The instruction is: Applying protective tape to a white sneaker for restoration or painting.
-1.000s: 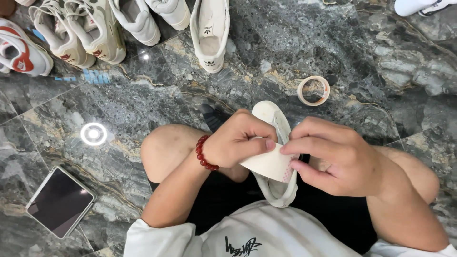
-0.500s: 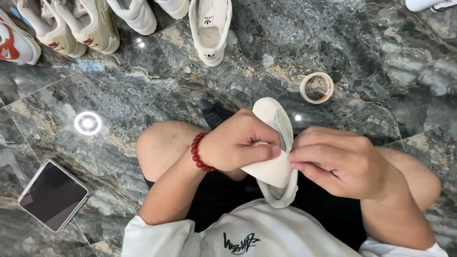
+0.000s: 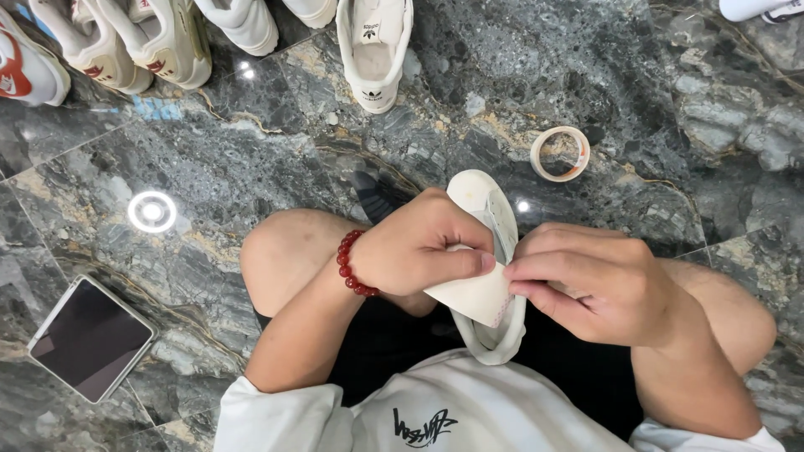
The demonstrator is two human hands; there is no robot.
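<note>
**Both hands pinch a pale sheet against a white shoe**

Here the person sits on the dark marble floor [image 3: 251,159] with knees apart, and a white shoe [image 3: 492,251] rests in the lap, toe pointing away. The left hand [image 3: 419,251], red bead bracelet [image 3: 352,264] at the wrist, pinches one edge of a pale sheet [image 3: 473,295] between thumb and forefinger. The right hand [image 3: 599,285] nips the opposite edge with its fingertips, so the sheet sits stretched flat over the shoe's side. Holding it from both ends seems to keep it taut and square to the shoe.

A roll of tape [image 3: 559,154] lies on the floor just beyond the right hand, within easy reach. Further off, a white sneaker [image 3: 374,46] stands with its opening up, and more sneakers [image 3: 126,42] line the far left edge. A dark tablet [image 3: 90,336] lies flat on the near left, well clear of the work.
</note>
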